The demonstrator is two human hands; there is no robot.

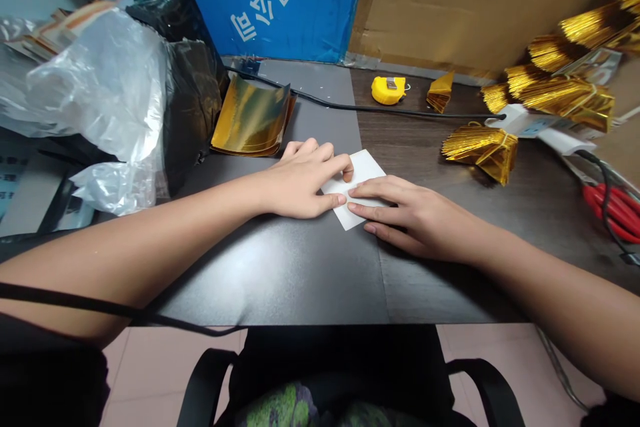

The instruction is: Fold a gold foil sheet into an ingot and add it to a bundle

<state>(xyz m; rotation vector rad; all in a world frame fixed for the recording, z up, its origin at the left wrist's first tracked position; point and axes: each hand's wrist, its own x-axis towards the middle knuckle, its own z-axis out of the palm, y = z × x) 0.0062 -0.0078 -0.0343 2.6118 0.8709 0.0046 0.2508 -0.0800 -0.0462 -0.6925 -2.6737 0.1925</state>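
A small white sheet of paper (361, 168) lies white side up on the dark desk (280, 267). My left hand (303, 179) rests on its left part, fingers together and pressing down. From the right, my right hand (410, 213) lies flat over the sheet's lower right part, its fingertips meeting those of the left hand. Both hands touch the paper; neither lifts it. Just behind my left hand sits a stack of gold foil sheets (253, 119).
Clear and black plastic bags (120, 93) pile up at the left. Folded gold foil fans (483, 150) lie at the right, more stacked further back (565, 90). A yellow tape measure (389, 89), a black cable (380, 109) and red-handled scissors (613, 210) are also there.
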